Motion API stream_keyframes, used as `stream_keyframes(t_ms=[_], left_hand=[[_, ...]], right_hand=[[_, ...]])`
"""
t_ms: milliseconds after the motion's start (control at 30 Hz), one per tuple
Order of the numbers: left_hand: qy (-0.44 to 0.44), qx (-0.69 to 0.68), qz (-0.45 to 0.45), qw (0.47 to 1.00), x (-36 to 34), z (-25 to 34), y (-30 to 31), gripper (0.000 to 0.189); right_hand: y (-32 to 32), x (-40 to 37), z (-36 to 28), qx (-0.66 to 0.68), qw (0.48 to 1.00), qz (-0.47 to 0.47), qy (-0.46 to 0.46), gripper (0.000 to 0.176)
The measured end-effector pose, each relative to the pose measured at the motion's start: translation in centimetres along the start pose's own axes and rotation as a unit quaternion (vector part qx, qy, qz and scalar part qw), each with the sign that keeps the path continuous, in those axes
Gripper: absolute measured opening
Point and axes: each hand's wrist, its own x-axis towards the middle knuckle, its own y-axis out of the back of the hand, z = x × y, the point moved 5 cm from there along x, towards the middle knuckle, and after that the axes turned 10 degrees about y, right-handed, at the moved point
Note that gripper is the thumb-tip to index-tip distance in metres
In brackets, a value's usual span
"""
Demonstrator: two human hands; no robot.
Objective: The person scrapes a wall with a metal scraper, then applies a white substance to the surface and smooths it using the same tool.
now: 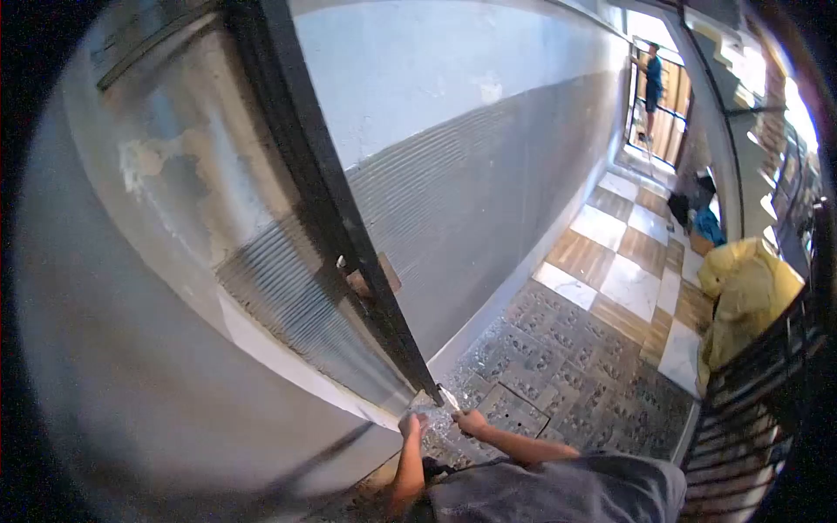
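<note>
My right hand point(472, 424) is closed around a small hand tool with a pale, narrow end point(449, 398), too small here to name. That end points up and left, right at the bottom of a dark upright metal frame point(336, 192). To its left, my left hand point(412, 424) is held low near the foot of the frame, its fingers partly hidden and blurred. Pale bits point(438, 420) show on the floor between the two hands. A latch or lock piece point(359, 281) sits partway up the frame.
A grey-and-blue wall point(488, 157) runs along the passage. Dark patterned tiles point(567, 375) cover the near floor, with checkered tiles point(632, 283) beyond. Right stand a yellow sack point(750, 296) and dark railings point(758, 418). Another person point(652, 83) is up at the far gate.
</note>
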Motion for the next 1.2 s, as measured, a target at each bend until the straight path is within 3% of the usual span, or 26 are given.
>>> stream_keyframes(t_ms=[33, 100, 133, 200, 233, 300, 333, 367, 400, 433, 567, 633, 767, 800, 967, 1033, 1200], left_hand=[[-0.003, -0.019, 0.005, 1.000, -0.2, -1.3, -0.6, 0.024], [0.019, 0.025, -0.120, 0.992, -0.7, -4.4, -2.5, 0.035], [0.016, 0.005, -0.109, 0.994, -1.9, -4.7, -2.6, 0.035], [0.033, -0.013, -0.202, 0.979, -4.8, -5.3, -3.1, 0.040], [0.032, -0.028, -0.187, 0.981, -4.2, -5.3, -2.6, 0.040], [0.047, -0.035, -0.277, 0.959, -3.9, -5.7, -2.4, 0.041], [0.022, 0.002, -0.235, 0.972, -6.3, -3.7, -2.3, 0.045], [0.006, 0.000, -0.250, 0.968, -7.0, -2.1, -2.1, 0.049], [-0.010, -0.003, -0.266, 0.964, -7.6, -0.5, -2.0, 0.054], [-0.020, -0.047, -0.337, 0.940, -7.6, 0.6, -2.0, 0.058], [-0.061, -0.122, -0.301, 0.944, -11.0, 5.9, -1.9, 0.065], [-0.129, -0.049, -0.216, 0.967, -11.8, 10.0, -1.9, 0.063], [-0.147, -0.080, -0.166, 0.972, -8.9, 14.1, -2.7, 0.059], [-0.167, -0.109, -0.180, 0.963, -8.6, 14.7, -2.8, 0.058], [-0.209, -0.105, -0.170, 0.957, -12.2, 18.3, -2.8, 0.053], [-0.261, -0.105, -0.173, 0.944, -13.6, 19.6, -2.8, 0.052], [-0.346, -0.120, -0.196, 0.910, -17.1, 22.4, -2.5, 0.049]], right_hand=[[0.3, -1.4, -0.3, 0.089, 0.996, -0.019, -0.010, 0.031], [0.4, -3.5, -0.8, 0.210, 0.977, -0.030, -0.009, 0.029], [0.2, -3.5, -0.4, 0.198, 0.979, -0.050, -0.007, 0.029], [-0.7, -4.2, 0.5, 0.225, 0.972, -0.060, -0.005, 0.030], [-1.1, -4.8, -0.5, 0.218, 0.972, -0.080, -0.011, 0.030], [-1.4, -5.5, -1.8, 0.121, 0.986, -0.100, 0.062, 0.032], [-1.8, -5.6, -1.7, 0.057, 0.989, -0.107, 0.082, 0.034], [-2.2, -6.0, -2.3, 0.048, 0.989, -0.121, 0.073, 0.034], [-1.9, -6.4, -5.5, 0.005, 0.975, -0.069, 0.212, 0.035], [-1.7, -7.0, -8.4, -0.036, 0.937, -0.015, 0.347, 0.036], [-3.3, -5.8, -11.5, -0.078, 0.963, -0.063, 0.250, 0.034], [-3.9, -4.5, -14.4, -0.070, 0.953, -0.074, 0.285, 0.031], [-4.4, -2.1, -19.6, -0.088, 0.940, -0.060, 0.325, 0.027], [-4.8, -0.9, -19.2, -0.136, 0.944, -0.051, 0.298, 0.024], [-5.1, -1.3, -22.1, -0.131, 0.949, -0.026, 0.284, 0.019], [-4.5, -2.7, -25.4, -0.106, 0.933, -0.035, 0.341, 0.018], [-5.0, -3.7, -28.3, -0.107, 0.924, -0.018, 0.366, 0.021]])
